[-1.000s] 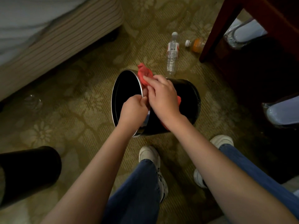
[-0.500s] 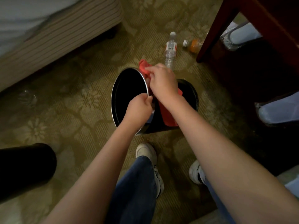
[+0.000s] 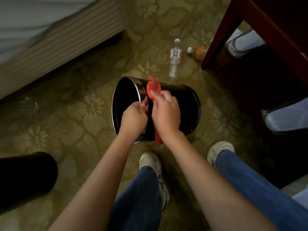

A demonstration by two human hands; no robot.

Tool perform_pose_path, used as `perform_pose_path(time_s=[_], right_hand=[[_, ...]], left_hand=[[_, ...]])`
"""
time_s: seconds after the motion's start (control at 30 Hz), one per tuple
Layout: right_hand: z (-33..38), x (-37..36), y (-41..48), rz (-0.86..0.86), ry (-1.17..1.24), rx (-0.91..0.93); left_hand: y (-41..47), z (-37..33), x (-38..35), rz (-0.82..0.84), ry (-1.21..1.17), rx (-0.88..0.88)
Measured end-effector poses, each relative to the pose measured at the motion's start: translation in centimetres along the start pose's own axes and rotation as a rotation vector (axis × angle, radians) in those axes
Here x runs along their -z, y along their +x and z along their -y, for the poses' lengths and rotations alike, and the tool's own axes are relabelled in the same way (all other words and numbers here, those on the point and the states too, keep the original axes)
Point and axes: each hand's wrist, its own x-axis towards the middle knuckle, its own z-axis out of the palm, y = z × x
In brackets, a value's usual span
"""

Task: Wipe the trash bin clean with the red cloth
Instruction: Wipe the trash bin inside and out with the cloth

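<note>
A black trash bin (image 3: 188, 104) with a shiny metal rim lies tipped on its side on the carpet, its mouth facing left. My left hand (image 3: 133, 119) grips the near part of the rim, fingers curled over its edge. My right hand (image 3: 165, 110) presses the red cloth (image 3: 152, 88) against the bin's outer wall just behind the rim. One end of the cloth sticks up past my fingers, and another end hangs below my wrist.
A clear water bottle (image 3: 174, 60) and an orange drink bottle (image 3: 198, 51) lie on the carpet beyond the bin. A dark wooden table leg (image 3: 220, 34) stands right, a bed base (image 3: 58, 42) left. Another black bin (image 3: 25, 179) lies at the lower left. My shoes are just below the bin.
My right hand slid the cloth along the bin's wall, away from me toward the top and then back. The left hand kept its grip on the rim.
</note>
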Motion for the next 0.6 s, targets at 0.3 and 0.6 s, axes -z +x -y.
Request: perform_pose_path(time_s=[0.3,0.6], right_hand=[[-1.5,1.3,0.1,0.000,-0.041,-0.003],[-1.0,0.1,-1.3,-0.111,0.022,0.030]], left_hand=[[0.1,-1.1,-1.5,0.011,0.044,-0.023],[-0.5,-1.0,-1.2,-0.010,0.100,-0.037]])
